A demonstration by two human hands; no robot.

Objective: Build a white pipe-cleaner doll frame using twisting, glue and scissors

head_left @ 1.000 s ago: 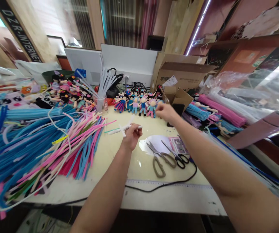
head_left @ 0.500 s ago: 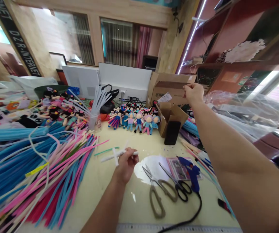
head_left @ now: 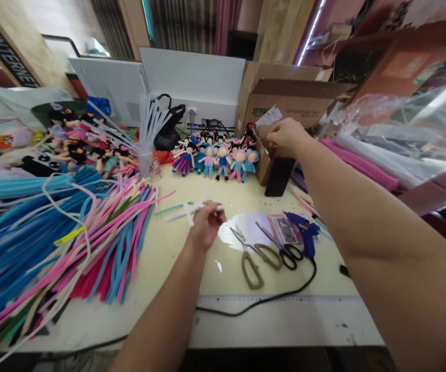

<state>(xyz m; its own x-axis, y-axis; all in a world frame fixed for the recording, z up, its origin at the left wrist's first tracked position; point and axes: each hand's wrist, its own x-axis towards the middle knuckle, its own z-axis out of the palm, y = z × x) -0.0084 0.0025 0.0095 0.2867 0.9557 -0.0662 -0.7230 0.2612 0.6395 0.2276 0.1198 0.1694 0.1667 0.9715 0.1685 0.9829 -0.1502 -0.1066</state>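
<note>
Our left hand [head_left: 208,221] pinches a fuzzy white shape [head_left: 187,213] over the desk [head_left: 176,263]. Our right hand [head_left: 288,133] is curled, up by a small brown box [head_left: 263,168]; we can't tell if it holds anything, or see what's in that box. Farther back, 1 clear cup [head_left: 145,163] has long, pale sticks [head_left: 151,124] standing inside.

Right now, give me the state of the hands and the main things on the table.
Left hand: closed on the white stick
White stick: held, crossed by a white strip
Right hand: fingers bent, by the small box; grip unclear
Small box: open
Phone: upright
Grey scissors: slightly open
Black scissors: shut
Glue gun: lying on its side
Cup: upright, holding clear sticks
Dolls: upright in a group
</note>
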